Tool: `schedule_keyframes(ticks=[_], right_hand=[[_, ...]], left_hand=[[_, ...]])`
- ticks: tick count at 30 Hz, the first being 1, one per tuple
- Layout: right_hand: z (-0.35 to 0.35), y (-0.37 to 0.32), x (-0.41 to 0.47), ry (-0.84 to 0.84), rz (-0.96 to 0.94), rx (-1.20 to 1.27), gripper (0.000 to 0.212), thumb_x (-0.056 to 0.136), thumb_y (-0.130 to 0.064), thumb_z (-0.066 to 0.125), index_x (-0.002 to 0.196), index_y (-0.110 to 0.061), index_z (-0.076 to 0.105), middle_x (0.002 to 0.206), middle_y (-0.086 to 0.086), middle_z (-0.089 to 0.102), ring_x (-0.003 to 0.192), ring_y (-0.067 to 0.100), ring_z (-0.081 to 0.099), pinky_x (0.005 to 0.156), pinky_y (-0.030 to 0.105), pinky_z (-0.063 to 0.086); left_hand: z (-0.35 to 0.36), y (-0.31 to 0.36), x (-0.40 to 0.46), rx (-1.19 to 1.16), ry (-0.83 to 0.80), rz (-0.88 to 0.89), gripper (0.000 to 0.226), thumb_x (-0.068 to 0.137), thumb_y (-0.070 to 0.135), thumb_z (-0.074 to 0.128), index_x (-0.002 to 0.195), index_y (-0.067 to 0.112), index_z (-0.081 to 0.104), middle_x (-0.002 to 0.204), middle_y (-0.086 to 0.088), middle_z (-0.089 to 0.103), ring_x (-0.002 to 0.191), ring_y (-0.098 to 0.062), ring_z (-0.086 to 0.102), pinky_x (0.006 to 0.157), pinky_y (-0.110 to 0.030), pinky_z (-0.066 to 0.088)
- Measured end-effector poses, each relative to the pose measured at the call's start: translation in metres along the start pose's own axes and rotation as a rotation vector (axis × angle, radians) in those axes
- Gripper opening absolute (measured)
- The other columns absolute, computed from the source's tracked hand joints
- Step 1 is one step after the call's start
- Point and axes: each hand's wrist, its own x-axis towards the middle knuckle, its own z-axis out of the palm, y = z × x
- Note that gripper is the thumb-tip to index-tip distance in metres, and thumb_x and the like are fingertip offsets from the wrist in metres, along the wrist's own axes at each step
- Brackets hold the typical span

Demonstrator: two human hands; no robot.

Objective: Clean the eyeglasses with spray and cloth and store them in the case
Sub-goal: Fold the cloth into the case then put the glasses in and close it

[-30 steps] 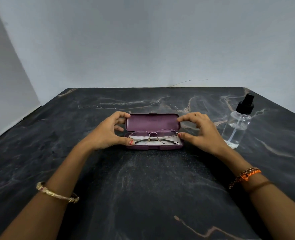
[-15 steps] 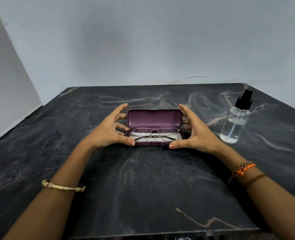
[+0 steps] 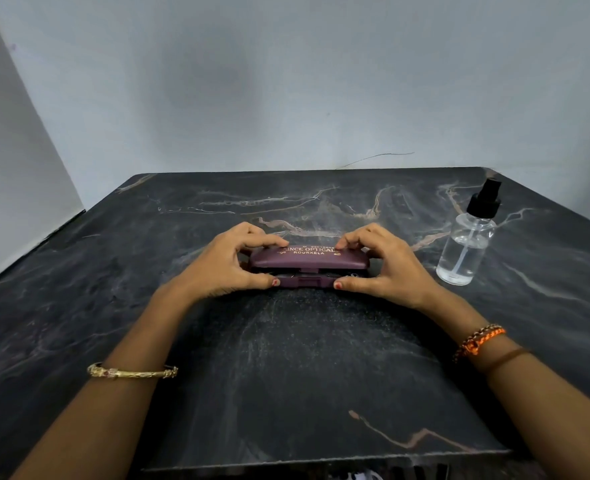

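Our left hand (image 3: 229,263) grips the left end of the purple case (image 3: 310,265), fingers curled over the lid from above and the thumb pressed against the front edge of the base, its red-painted nail showing just beside the clasp; our right hand (image 3: 385,266) mirrors it on the right end, fingertips resting on the lid near the gold lettering and the thumb flat against the base's front edge. Between our thumbs we see the lid lowered almost onto the base, with only a thin dark slit left between the two halves, so the case is nearly closed but not fully shut. Through that slit we can make out only a faint glint, and we cannot tell what lies inside. The case sits on the dark marbled table (image 3: 286,375), about midway across it and toward the far half. A gold bangle (image 3: 132,373) circles our left forearm, and an orange braided band (image 3: 479,341) with a thin dark band beside it wraps our right wrist. Well to the right of the case, clear of our right hand, the spray bottle (image 3: 468,244) stands upright on the table, its body transparent with clear liquid and its black pump cap on top. Behind the table rises a plain pale wall (image 3: 286,81)
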Motion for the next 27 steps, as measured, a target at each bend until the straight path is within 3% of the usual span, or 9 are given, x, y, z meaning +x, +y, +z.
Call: schedule_keyframes(ticks=[13, 19, 23, 27], right_hand=[[-0.001, -0.008, -0.002, 0.034, 0.045, 0.05, 0.032, 0.074, -0.018, 0.073, 0.105, -0.015, 0.064, 0.103, 0.005, 0.061, 0.096, 0.019, 0.058, 0.088, 0.029, 0.047], [-0.002, -0.006, -0.002, 0.011, 0.008, -0.005, 0.036, 0.071, -0.022, 0.076, 0.105, -0.018, 0.064, 0.104, 0.004, 0.061, 0.095, 0.014, 0.057, 0.084, 0.014, 0.042], [-0.003, -0.005, -0.002, -0.028, -0.032, -0.081, 0.049, 0.062, -0.029, 0.081, 0.106, -0.018, 0.063, 0.106, 0.004, 0.059, 0.099, 0.017, 0.055, 0.088, 0.025, 0.044], [-0.003, -0.006, -0.002, -0.043, -0.11, -0.211, 0.052, 0.063, -0.033, 0.08, 0.109, -0.015, 0.061, 0.11, 0.003, 0.061, 0.102, 0.019, 0.056, 0.09, 0.035, 0.047]], left_hand=[[-0.003, 0.002, 0.0, -0.071, 0.015, -0.01, 0.041, 0.07, 0.016, 0.075, 0.097, 0.043, 0.06, 0.106, 0.009, 0.053, 0.099, -0.008, 0.052, 0.08, -0.019, 0.046], [-0.004, 0.004, -0.003, -0.02, -0.036, -0.041, 0.048, 0.063, 0.03, 0.078, 0.103, 0.045, 0.058, 0.11, 0.013, 0.051, 0.103, -0.006, 0.05, 0.078, -0.013, 0.043], [-0.001, 0.007, -0.005, 0.106, -0.035, 0.025, 0.064, 0.055, 0.028, 0.084, 0.113, 0.032, 0.059, 0.113, 0.008, 0.054, 0.107, -0.011, 0.051, 0.091, -0.028, 0.043], [0.004, 0.013, -0.006, 0.225, 0.036, 0.149, 0.062, 0.055, 0.023, 0.085, 0.112, 0.017, 0.062, 0.111, -0.004, 0.062, 0.103, -0.019, 0.057, 0.092, -0.04, 0.047]])
